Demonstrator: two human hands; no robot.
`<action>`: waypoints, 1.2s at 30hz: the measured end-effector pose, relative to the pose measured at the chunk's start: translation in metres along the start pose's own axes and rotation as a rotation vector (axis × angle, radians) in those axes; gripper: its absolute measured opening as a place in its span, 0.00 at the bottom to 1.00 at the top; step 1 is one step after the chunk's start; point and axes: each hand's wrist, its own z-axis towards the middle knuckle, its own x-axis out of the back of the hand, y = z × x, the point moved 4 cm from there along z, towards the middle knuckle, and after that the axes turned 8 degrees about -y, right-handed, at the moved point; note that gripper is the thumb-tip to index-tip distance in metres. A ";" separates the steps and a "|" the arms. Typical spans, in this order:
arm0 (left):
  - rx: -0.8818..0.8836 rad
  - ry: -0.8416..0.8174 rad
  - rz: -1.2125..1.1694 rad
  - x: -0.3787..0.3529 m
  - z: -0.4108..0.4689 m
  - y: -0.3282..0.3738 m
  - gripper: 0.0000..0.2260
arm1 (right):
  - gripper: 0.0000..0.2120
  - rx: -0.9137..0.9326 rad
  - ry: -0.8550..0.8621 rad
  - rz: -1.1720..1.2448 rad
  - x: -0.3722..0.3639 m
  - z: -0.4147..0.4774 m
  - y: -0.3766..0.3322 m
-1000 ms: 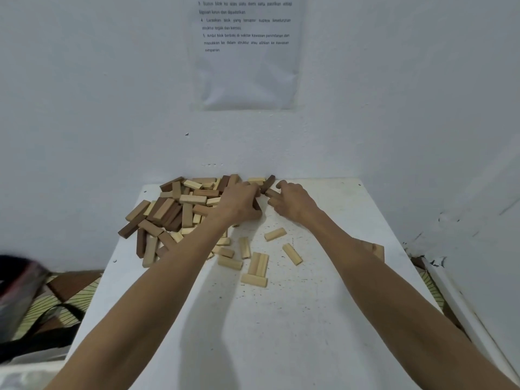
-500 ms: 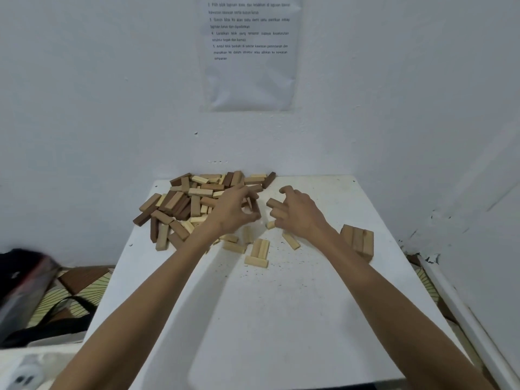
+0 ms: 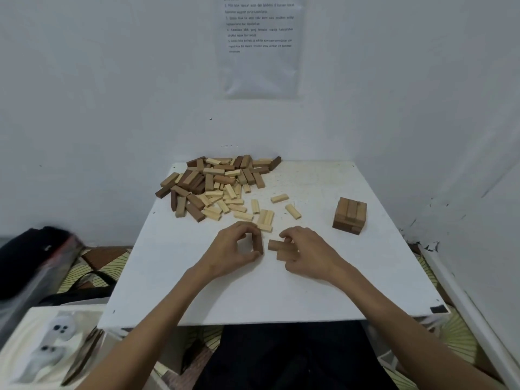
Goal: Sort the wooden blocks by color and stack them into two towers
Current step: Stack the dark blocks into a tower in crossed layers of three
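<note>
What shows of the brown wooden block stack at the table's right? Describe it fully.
The brown wooden block stack is squat and square: three blocks lie flat side by side on top, crosswise layers beneath. It stands upright on the white table near its right edge, touching nothing else.

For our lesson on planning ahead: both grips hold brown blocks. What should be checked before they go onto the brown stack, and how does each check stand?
1. Left grip holds a brown block: ok.
2. Right grip holds brown blocks only: ok.
3. Stack all brown: ok.
4. Stack top level: cannot tell.
5. Table bare between grips and stack: ok.
</note>
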 end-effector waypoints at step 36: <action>0.220 -0.261 0.350 -0.013 0.013 0.010 0.24 | 0.35 0.048 -0.262 0.030 0.013 0.026 0.007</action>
